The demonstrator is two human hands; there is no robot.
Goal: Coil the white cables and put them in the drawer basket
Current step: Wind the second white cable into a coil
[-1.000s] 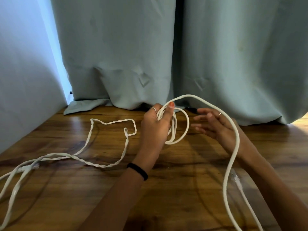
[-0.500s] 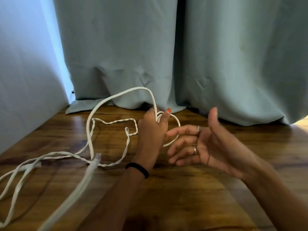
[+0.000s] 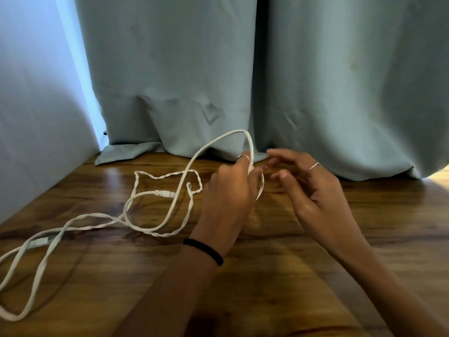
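Gripping a few small loops of white cable (image 3: 252, 152) above the wooden floor (image 3: 279, 276), the left hand (image 3: 230, 193) has fingers curled round them, while the right hand (image 3: 313, 188) hovers just beside it, fingers loosely spread and holding nothing. Most of the cable lies slack and twisted to the left, with a second twisted cable (image 3: 167, 176) crossing it. Those crossings could snag as more is drawn in, tightening into a knot or tugging the held loops loose.

dim, cool daylight leaks in beside the curtain (image 3: 170, 81), far left of the grip. soft glare streaks the wooden floor (image 3: 279, 276). right hand (image 3: 313, 190) fingertips motion-blurred; wide-angle bending at edges.
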